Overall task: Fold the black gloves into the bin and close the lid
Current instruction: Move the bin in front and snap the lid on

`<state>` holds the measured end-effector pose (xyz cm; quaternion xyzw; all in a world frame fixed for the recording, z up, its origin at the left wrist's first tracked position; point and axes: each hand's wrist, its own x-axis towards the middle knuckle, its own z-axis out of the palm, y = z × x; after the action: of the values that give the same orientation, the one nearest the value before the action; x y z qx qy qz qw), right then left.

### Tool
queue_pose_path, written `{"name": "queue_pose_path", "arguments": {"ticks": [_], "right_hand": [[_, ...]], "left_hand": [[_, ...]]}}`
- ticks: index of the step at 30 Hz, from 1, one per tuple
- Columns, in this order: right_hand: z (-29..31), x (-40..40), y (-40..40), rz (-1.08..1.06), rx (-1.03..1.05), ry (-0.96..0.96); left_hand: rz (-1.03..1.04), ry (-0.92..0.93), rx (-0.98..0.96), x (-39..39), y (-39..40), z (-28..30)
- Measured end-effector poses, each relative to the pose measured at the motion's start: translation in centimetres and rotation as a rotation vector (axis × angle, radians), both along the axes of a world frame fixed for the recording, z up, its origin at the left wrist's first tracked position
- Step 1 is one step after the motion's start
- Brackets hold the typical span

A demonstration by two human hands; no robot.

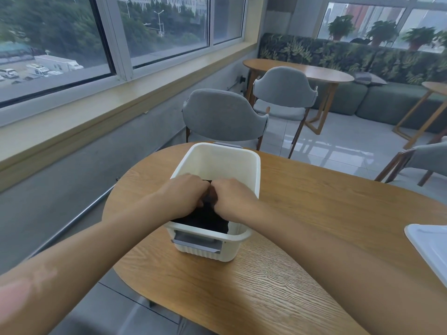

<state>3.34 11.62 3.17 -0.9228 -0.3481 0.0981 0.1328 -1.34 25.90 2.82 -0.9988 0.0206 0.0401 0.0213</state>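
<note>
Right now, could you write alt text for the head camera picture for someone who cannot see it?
Two bare hands, left hand and right hand, press black gloves down into an open white bin on a wooden table. A white lid lies at the table's right edge; grey chairs stand beyond.

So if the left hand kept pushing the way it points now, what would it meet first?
Probably the black gloves it already grips inside the bin, then the right hand close beside; depth is unclear.

Matt black cloth gloves (205, 217) in a smooth cream plastic bin (251, 165) on grained, matt wood table (314, 213).
</note>
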Motion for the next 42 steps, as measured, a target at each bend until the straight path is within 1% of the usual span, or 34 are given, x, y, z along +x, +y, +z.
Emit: {"name": "queue_pose_path", "arguments": {"ticks": [3,5,9,12,14,18,27,33,38,42], "right_hand": [[0.3,0.7,-1.9,-0.062,0.147,-0.13],[-0.1,1.4,-3.2,-0.084,0.204,-0.208],[-1.1,2.3,-5.1,-0.215,0.192,-0.128],[-1.7,2.8,-6.0,-0.274,0.177,-0.048],[-1.9,3.0,-6.5,-0.285,0.191,-0.014],[-2.0,2.9,-7.5,-0.305,0.205,-0.006],[-1.5,2.8,-13.8,-0.334,0.244,0.031],[-1.2,2.7,-20.8,-0.39,0.236,0.032],[-1.2,2.1,-26.0,-0.467,0.272,0.055],[-1.1,1.7,-29.1,-0.505,0.268,0.057]], "left_hand": [[0.018,-0.201,-0.072,-1.1,1.3,0.7],[0.057,-0.309,-0.13,-1.9,2.1,0.8],[0.213,-0.387,-0.303,-2.8,2.5,0.9],[0.328,-0.439,-0.391,-3.0,2.1,0.8],[0.383,-0.439,-0.446,-2.9,1.9,0.8],[0.439,-0.435,-0.522,-2.2,1.6,0.0],[0.474,-0.444,-0.691,-0.3,-3.5,-2.0],[0.409,-0.429,-0.749,1.0,-9.9,-2.0],[0.326,-0.413,-0.822,1.6,-14.8,-2.0],[0.301,-0.393,-0.866,1.9,-17.4,-2.0]]}}
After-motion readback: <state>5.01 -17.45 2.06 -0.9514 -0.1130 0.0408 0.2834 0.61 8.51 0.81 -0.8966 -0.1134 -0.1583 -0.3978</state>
